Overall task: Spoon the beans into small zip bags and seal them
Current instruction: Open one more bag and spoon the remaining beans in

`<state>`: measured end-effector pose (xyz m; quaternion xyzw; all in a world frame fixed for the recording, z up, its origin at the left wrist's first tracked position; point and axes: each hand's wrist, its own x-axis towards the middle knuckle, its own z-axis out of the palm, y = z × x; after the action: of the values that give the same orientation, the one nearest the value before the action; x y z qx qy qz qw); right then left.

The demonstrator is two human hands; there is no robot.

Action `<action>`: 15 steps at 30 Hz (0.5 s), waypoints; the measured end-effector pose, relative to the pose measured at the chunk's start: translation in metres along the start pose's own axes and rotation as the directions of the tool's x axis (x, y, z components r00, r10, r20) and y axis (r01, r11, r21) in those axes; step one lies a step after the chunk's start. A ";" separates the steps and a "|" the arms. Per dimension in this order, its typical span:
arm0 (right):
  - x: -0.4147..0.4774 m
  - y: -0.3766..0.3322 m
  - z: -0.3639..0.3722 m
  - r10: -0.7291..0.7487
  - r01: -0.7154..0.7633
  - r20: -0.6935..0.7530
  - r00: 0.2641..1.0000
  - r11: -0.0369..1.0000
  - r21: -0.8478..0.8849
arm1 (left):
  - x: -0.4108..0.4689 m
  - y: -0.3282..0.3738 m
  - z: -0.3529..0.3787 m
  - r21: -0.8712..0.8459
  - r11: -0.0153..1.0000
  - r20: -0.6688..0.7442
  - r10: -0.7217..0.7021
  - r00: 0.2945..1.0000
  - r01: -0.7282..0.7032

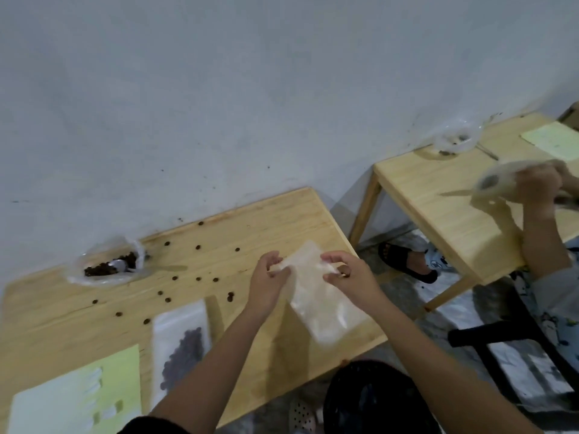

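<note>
Pale wall behind, wooden table (282,220) below, with loose beans (198,247) scattered over its top. Held above the table's right part: an empty clear zip bag (316,296), pinched at its upper end by the left hand (270,285) and the right hand (351,278), fingers of both closed on the film near the mouth. Judged as opening the mouth before any filling. Further left, against the wall, an open plastic bag of beans (108,267) with a spoon (120,265) resting inside. Lying flat near the front edge, one bag already filled (183,349). Possible trouble: thin slippery film sliding out of the pinch, or the mouth opening only partly, so that spooned beans spill and join the scattered ones. At the right, another table with another person's hand (535,183), not part of this work.
</note>
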<state>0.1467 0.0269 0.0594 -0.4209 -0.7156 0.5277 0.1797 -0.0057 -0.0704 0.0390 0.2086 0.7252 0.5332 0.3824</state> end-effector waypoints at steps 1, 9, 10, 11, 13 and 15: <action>0.005 -0.009 0.002 -0.014 0.014 0.044 0.999 1.000 -0.010 | 0.002 0.008 -0.012 0.020 1.000 0.020 0.023 1.000 -0.024; 0.036 -0.064 0.041 -0.199 0.203 0.039 0.979 0.969 -0.141 | -0.006 0.053 -0.091 0.014 0.994 0.069 0.104 0.992 -0.105; 0.039 -0.071 0.048 -0.227 0.227 0.013 0.974 0.963 -0.145 | -0.008 0.055 -0.098 0.011 0.993 0.030 0.115 0.993 -0.115; 0.040 -0.078 0.054 -0.252 0.248 -0.006 0.968 0.959 -0.134 | -0.009 0.056 -0.105 0.005 0.993 -0.010 0.121 0.993 -0.121; 0.042 -0.093 0.066 -0.267 0.265 -0.007 0.964 0.961 -0.077 | -0.012 0.057 -0.115 -0.008 0.991 -0.075 0.136 0.988 -0.137; 0.041 -0.106 0.080 -0.252 0.252 0.034 0.967 0.968 0.008 | -0.014 0.057 -0.121 -0.008 0.986 -0.100 0.164 0.981 -0.165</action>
<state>0.0233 0.0023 0.1173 -0.3168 -0.7653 0.5093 0.2335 -0.0968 -0.1351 0.1134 0.2381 0.7191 0.5786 0.3024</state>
